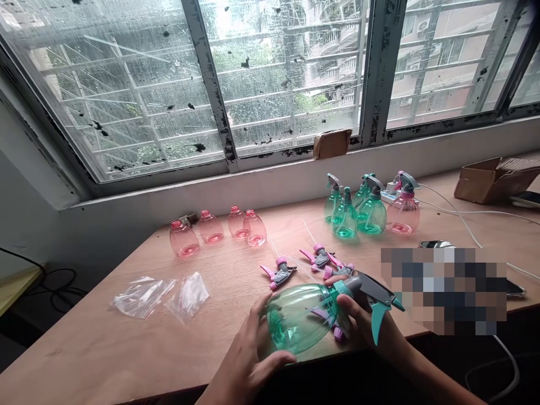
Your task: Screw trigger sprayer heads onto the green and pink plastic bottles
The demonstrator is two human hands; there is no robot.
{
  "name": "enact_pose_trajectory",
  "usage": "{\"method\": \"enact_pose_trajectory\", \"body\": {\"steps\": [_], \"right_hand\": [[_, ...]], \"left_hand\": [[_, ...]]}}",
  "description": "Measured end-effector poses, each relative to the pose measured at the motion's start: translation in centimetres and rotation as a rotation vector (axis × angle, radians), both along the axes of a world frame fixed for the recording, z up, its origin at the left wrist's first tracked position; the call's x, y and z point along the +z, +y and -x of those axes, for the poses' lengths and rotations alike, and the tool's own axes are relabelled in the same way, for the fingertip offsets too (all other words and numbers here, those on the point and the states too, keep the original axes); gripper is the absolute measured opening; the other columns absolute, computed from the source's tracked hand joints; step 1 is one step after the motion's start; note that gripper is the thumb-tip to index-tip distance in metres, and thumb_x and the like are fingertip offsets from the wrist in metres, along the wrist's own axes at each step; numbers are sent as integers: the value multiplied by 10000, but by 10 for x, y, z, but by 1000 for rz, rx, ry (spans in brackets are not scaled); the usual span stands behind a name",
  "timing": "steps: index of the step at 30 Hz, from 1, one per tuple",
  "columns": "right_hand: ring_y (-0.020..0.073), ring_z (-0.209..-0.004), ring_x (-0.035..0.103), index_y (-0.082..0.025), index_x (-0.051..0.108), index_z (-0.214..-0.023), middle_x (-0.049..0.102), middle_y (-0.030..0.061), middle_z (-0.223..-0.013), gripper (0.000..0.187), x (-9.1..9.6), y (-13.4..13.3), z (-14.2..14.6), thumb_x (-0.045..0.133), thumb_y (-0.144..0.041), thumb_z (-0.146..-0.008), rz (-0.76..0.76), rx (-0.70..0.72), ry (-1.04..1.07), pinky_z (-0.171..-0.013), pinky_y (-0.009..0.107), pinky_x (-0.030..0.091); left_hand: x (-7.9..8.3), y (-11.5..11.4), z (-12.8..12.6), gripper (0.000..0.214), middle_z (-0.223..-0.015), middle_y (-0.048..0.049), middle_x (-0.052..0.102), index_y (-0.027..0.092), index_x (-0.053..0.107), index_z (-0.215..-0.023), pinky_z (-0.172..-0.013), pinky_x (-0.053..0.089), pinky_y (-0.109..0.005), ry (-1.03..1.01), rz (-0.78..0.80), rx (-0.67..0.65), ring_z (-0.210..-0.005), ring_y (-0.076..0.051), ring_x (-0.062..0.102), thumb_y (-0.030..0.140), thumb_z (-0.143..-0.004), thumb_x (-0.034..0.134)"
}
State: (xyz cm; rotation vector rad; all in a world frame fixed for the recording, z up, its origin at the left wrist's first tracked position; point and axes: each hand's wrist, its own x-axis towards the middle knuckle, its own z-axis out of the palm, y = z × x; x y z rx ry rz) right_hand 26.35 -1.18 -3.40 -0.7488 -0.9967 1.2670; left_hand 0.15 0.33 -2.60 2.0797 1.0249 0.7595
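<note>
A green spray bottle (295,318) lies sideways in the air between my two hands, above the table's front edge. My left hand (255,343) cups its rounded base, thumb below and fingers behind. At the neck, the fingers and thumb of my right hand (358,312) close round the teal collar (342,288). The grey and teal trigger head (373,295) sits on the neck and points right. Behind the bottle lie several pink and grey trigger heads (280,273) with thin tubes; another is partly seen through the green plastic.
Several pink bottles (184,239) without heads stand at the back left. Several green spray bottles (371,216) and one pink spray bottle (404,214) stand at the back right. Plastic bags (145,295) lie left. A cardboard box (485,183), white cables and a blurred patch are at right.
</note>
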Motion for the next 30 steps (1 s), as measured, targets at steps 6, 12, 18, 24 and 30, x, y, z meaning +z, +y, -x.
{"method": "enact_pose_trajectory", "body": {"steps": [6, 12, 18, 24, 30], "right_hand": [[132, -423, 507, -190, 653, -1082, 526, -67, -513, 456, -11, 3, -2, 770, -566, -853, -9, 47, -34, -459, 284, 512], [115, -415, 494, -190, 646, -1063, 495, -85, -494, 458, -16, 4, -2, 765, -578, -851, 1, 50, -34, -458, 260, 492], [99, -427, 462, -192, 659, -908, 485, -84, -494, 395, -12, 2, -1, 773, -565, -850, 31, 78, -5, -469, 251, 492], [104, -444, 485, -179, 529, -533, 495, -33, -483, 566, -8, 4, -4, 715, -577, -891, -37, 95, -64, -495, 265, 495], [108, -453, 475, -195, 666, -871, 511, -60, -546, 374, -13, 2, -6, 759, -557, -864, -40, 152, -9, -469, 245, 421]], "left_hand": [[-9, 0, -6, 952, -1551, -138, 397, 402, 258, -1567, -1172, 404, -586, -78, -174, 47, -1413, -395, 463, 487, -810, 828], [-9, 2, -4, 919, -1526, -128, 411, 380, 294, -1576, -1211, 354, -571, -38, -313, 44, -1451, -389, 400, 516, -823, 803], [-8, -1, -6, 851, -1537, -114, 428, 396, 302, -1575, -1197, 381, -558, -29, -386, 67, -1447, -376, 413, 499, -867, 764], [0, -1, -2, 978, -1573, -116, 460, 387, 332, -1568, -1225, 328, -576, -90, -71, -15, -1468, -401, 404, 586, -753, 834], [20, 1, 3, 892, -1642, -105, 386, 292, 336, -1591, -1247, 274, -569, -276, 342, -213, -1523, -399, 309, 805, -874, 474]]}}
